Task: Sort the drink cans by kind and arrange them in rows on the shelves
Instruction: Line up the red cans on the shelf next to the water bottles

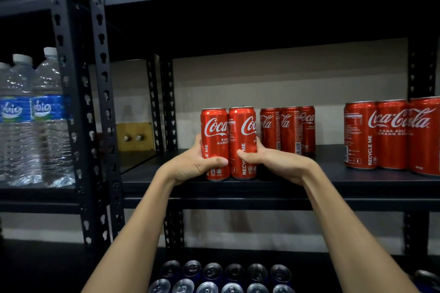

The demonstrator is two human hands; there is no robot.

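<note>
My left hand [194,162] is wrapped around the left Coca-Cola can [215,144], thumb laid across its lower front, fingers curled behind it. My right hand [273,162] grips the right Coca-Cola can [242,143] the same way, thumb pressed on the red label near the bottom. The two cans stand upright and touch each other side by side, just left of the frame's centre, on the dark middle shelf [309,181] near its front edge.

Behind them, slightly to the right and further back on the same shelf, stands a row of three Coca-Cola cans [288,129], touching one another. At the right edge of the frame a closer group of Coca-Cola cans [390,134] stands packed together, well apart from the pair I hold.

In the lower middle of the frame, on the shelf below, two rows of blue cans [223,278] show their silver tops. At the left of the frame, on the neighbouring black rack [71,83], stand clear water bottles [35,116] with blue labels
</note>
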